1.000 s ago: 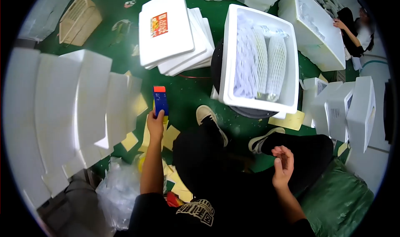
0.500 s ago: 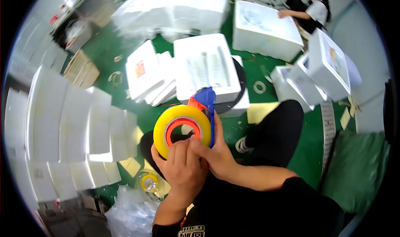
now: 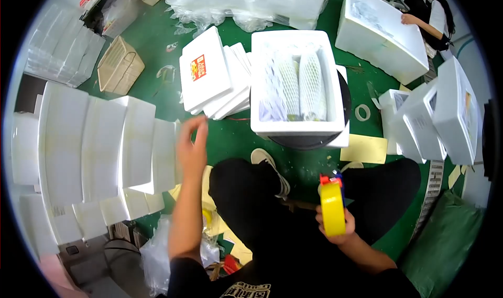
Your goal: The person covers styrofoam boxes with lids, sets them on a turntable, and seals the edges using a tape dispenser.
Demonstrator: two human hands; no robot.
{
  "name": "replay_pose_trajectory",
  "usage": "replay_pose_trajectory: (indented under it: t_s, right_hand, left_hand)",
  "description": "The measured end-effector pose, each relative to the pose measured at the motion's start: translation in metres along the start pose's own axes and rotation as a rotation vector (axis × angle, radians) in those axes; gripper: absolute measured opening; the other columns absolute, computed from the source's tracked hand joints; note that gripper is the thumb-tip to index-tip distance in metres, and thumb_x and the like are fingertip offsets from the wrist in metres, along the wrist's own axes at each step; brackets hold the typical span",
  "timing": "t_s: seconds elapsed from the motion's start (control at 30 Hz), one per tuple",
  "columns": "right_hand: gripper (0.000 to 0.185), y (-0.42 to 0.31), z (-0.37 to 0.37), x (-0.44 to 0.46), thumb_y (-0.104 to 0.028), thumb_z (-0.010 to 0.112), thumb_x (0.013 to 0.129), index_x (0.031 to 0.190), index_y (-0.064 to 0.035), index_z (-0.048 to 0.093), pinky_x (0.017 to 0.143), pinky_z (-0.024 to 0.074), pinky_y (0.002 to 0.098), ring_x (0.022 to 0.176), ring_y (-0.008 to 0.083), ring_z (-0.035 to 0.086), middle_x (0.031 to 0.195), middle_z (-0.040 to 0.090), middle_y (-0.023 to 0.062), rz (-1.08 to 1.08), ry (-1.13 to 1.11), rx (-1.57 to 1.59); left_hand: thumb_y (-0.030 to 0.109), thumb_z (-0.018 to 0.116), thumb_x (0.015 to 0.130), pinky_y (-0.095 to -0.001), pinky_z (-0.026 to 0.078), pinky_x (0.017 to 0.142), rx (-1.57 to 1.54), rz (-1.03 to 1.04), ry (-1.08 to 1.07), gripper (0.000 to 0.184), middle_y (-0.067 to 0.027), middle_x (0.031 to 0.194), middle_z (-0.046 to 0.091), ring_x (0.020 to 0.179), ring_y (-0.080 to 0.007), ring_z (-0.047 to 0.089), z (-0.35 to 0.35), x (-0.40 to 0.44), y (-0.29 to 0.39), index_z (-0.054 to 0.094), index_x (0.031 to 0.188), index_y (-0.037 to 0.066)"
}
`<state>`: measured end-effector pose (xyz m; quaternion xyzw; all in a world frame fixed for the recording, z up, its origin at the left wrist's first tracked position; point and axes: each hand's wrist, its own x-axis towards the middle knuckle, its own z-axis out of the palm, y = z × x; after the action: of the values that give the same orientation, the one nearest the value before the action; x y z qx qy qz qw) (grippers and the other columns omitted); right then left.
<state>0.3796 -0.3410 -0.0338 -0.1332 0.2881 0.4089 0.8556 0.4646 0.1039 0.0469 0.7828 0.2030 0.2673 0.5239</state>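
My right hand (image 3: 347,229) grips a tape dispenser (image 3: 331,178) with a roll of yellow tape (image 3: 333,209), held low by my right knee. My left hand (image 3: 193,146) holds nothing; its thumb and fingers are apart. It is just below the stacked white foam lids (image 3: 205,67), one with a red label. In front of me an uncovered white foam box (image 3: 334,99) rests over a round black surface (image 3: 309,142). Inside lie several long items in white foam netting (image 3: 310,83).
Foam boxes (image 3: 63,141) are stacked on my left. More foam boxes (image 3: 455,109) stand at right, near a green sack (image 3: 445,240). A beige basket (image 3: 119,67) sits on the green floor. A co-worker (image 3: 437,18) is beside a large foam box (image 3: 380,36) at the upper right.
My hands have separated. The right one has carried the tape dispenser down and right; the left has let go and moved up and left towards the lids. The view has shifted too.
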Motion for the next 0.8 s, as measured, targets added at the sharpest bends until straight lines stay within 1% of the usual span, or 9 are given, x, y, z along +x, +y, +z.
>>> replay_pose_trajectory:
  t_s: [0.13,0.17,0.27,0.33,0.4,0.47,0.5,0.63,0.8]
  right_hand:
    - [0.066,-0.032,-0.04,0.008,-0.024,0.057,0.082,0.138,0.0066,0.041,0.079,0.0531,0.0406,0.09,0.024,0.054,0.113,0.055,0.0102,0.101,-0.069,0.011]
    - [0.068,-0.034,-0.033,0.01,-0.026,0.058,0.079,0.139,0.0027,0.042,0.077,0.0533,0.0404,0.089,0.0237,0.054,0.115,0.054,0.0103,0.073,-0.018,-0.029]
    - [0.07,-0.033,-0.033,0.01,-0.03,0.06,0.077,0.141,-0.0054,0.043,0.075,0.0529,0.0388,0.092,0.0241,0.053,0.124,0.05,0.0119,-0.027,0.102,-0.049]
    - [0.071,-0.035,-0.048,0.011,-0.03,0.061,0.077,0.141,-0.0061,0.043,0.077,0.0541,0.0412,0.094,0.0255,0.054,0.124,0.049,0.0125,-0.047,0.134,-0.069]
    - [0.074,-0.036,-0.104,0.005,-0.027,0.062,0.075,0.143,-0.0066,0.042,0.083,0.056,0.0489,0.106,0.0306,0.055,0.13,0.048,0.0157,0.023,0.061,0.03]
    - [0.07,-0.037,-0.094,0.011,-0.024,0.062,0.076,0.142,-0.0051,0.046,0.09,0.0554,0.051,0.111,0.0336,0.06,0.13,0.055,0.0179,0.014,0.098,-0.004]
    - [0.067,-0.043,-0.067,0.016,-0.023,0.061,0.078,0.141,-0.0044,0.048,0.09,0.0555,0.0492,0.11,0.0332,0.062,0.127,0.06,0.0182,0.022,0.099,0.025]
    - [0.057,-0.066,-0.005,0.033,-0.026,0.06,0.082,0.134,-0.0027,0.056,0.091,0.0564,0.0445,0.103,0.0319,0.069,0.117,0.069,0.0168,0.009,-0.011,0.131]
    - [0.057,-0.086,-0.012,0.053,-0.032,0.054,0.089,0.137,-0.0018,0.054,0.094,0.0553,0.0437,0.108,0.0321,0.069,0.125,0.066,0.0184,-0.049,-0.209,0.239]
  left_hand:
    - [0.036,0.086,0.075,-0.0556,0.035,0.111,1.043,0.255,-0.215,0.085,-0.0139,0.151,0.047,0.141,-0.035,0.042,0.043,0.119,-0.147,0.046,0.148,0.016]
    - [0.039,0.088,0.07,-0.0644,0.025,0.115,1.166,0.137,-0.301,0.108,-0.012,0.163,0.029,0.15,-0.0325,0.027,0.059,0.134,-0.16,0.028,0.158,0.025]
    - [0.034,0.085,0.076,-0.0646,0.023,0.117,1.173,-0.001,-0.388,0.101,-0.0091,0.166,0.023,0.152,-0.0308,0.023,0.077,0.177,-0.222,0.026,0.158,0.031]
    - [0.028,0.082,0.078,-0.0606,0.032,0.112,1.227,0.159,-0.35,0.094,-0.0103,0.162,0.032,0.146,-0.0311,0.036,0.073,0.185,-0.24,0.03,0.157,0.028]
    - [0.024,0.075,0.08,-0.05,0.039,0.109,1.107,0.363,-0.286,0.081,-0.0123,0.155,0.044,0.142,-0.0338,0.042,0.049,0.183,-0.218,0.041,0.152,0.015]
    - [0.007,0.069,0.076,-0.0468,0.04,0.108,0.599,0.376,-0.125,0.065,-0.0191,0.146,0.052,0.131,-0.0379,0.051,0.025,0.176,-0.172,0.055,0.139,0.001]
    - [0.0,0.066,0.074,-0.0486,0.039,0.11,0.458,0.586,-0.056,0.066,-0.0219,0.143,0.054,0.128,-0.0395,0.052,0.022,0.176,-0.134,0.054,0.139,0.001]
    - [0.009,0.076,0.078,-0.053,0.036,0.113,0.873,0.931,-0.198,0.064,-0.0175,0.144,0.055,0.136,-0.0365,0.05,0.064,0.117,0.058,0.056,0.138,0.005]
    - [0.041,0.084,0.073,-0.0535,0.038,0.108,0.982,0.816,-0.669,0.074,-0.0063,0.149,0.051,0.139,-0.0298,0.045,0.182,0.004,0.071,0.057,0.14,0.022]
